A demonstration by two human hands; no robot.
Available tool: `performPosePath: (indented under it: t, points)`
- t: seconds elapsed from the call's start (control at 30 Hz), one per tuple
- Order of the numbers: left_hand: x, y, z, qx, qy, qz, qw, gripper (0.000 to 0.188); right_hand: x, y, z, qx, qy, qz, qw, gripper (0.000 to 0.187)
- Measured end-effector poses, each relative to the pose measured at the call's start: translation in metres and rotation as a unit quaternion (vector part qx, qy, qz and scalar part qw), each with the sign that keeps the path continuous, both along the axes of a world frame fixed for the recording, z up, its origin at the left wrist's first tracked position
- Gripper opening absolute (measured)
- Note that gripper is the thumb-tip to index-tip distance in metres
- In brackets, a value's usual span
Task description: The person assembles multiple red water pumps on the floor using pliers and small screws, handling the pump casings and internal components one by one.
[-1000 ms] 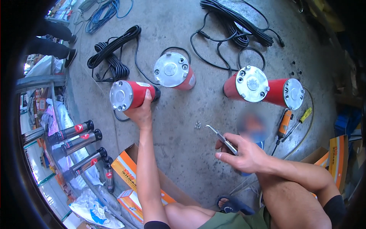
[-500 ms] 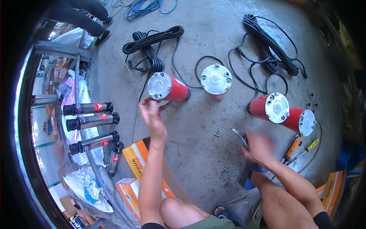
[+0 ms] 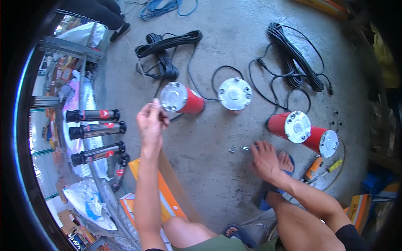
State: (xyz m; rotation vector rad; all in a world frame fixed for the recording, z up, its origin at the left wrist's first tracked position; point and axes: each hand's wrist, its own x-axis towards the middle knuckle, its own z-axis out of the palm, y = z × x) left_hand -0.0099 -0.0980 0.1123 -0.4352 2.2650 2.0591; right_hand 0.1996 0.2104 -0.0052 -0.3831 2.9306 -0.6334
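Observation:
My left hand is raised, its fingertips pinched together right beside the silver end cap of a red cylindrical motor that lies on the concrete floor; I see nothing between the fingers. My right hand rests low on the floor, closed around a thin metal tool whose tip sticks out to the left. A few small loose bolts lie just beyond that tip.
A second red motor stands upright, and two more lie at the right. Black cable coils lie behind. Black tubes are stacked on the left, orange boxes sit by my legs, and screwdrivers lie near my sandalled foot.
My left hand let go of the motor's end and lifted, fingers now pinched. My right hand has dropped from mid-air to the floor beside the bolts. The view has shifted.

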Motion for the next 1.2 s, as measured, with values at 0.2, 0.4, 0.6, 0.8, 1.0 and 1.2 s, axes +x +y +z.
performPosePath:
  t: [0.2,0.4,0.6,0.8,1.0,1.2]
  points:
    - [0.085,0.037,-0.03,-0.284,0.045,-0.212,0.934,0.027,0.003,0.004,-0.006,-0.403,-0.27,-0.145,0.862,0.031]
    - [0.151,0.042,-0.134,-0.399,0.021,-0.331,0.855,0.017,-0.108,-0.014,0.011,-0.747,-0.471,-0.391,0.26,0.078]
    - [0.174,0.024,-0.196,-0.477,0.111,-0.338,0.804,0.018,-0.156,-0.036,0.034,-0.838,-0.461,-0.276,0.092,0.076]
    - [0.169,0.018,-0.168,-0.461,0.102,-0.364,0.803,0.022,-0.182,-0.048,0.028,-0.815,-0.395,-0.423,0.006,0.078]
    - [0.136,0.029,-0.141,-0.396,0.155,-0.275,0.862,0.008,-0.196,-0.037,0.011,-0.834,-0.417,-0.36,-0.008,0.05]
    - [0.134,0.031,-0.132,-0.336,0.111,-0.169,0.92,0.01,-0.183,-0.035,0.058,-0.821,-0.438,-0.358,-0.07,0.049]
